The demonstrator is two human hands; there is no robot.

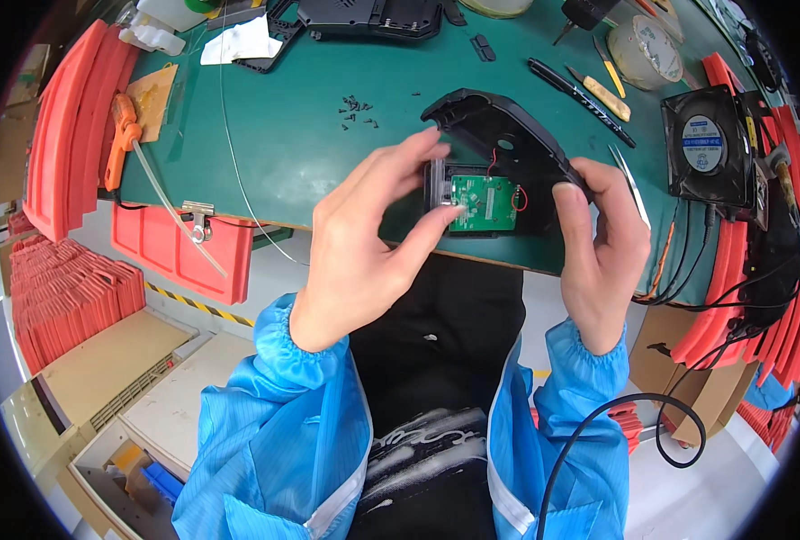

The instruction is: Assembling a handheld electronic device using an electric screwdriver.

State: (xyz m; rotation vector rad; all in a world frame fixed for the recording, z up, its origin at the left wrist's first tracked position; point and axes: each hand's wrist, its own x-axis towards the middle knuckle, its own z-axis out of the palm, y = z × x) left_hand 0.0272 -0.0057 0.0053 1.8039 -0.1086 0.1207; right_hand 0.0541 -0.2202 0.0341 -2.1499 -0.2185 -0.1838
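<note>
My left hand (pixel 364 229) grips the left side of a small black housing, its thumb over the edge of the green circuit board (pixel 485 205) in it. A thin red wire (pixel 494 162) rises from the board towards a curved black plastic cover (pixel 517 121), which stands tilted up behind the housing. My right hand (pixel 602 234) is closed on the right end of that cover, thumb in front. Pointed silver tweezers (pixel 632 184) show beside the right hand; whether its fingers hold them I cannot tell. Several small black screws (pixel 355 110) lie beyond my left hand.
On the green table (pixel 265 162), a black marker (pixel 582 101), a craft knife (pixel 607 97) and a tape roll (pixel 645 51) lie at the far right. A black fan (pixel 706 144) stands right. An orange-handled soldering iron (pixel 123 126) and red foam trays (pixel 71 126) are left.
</note>
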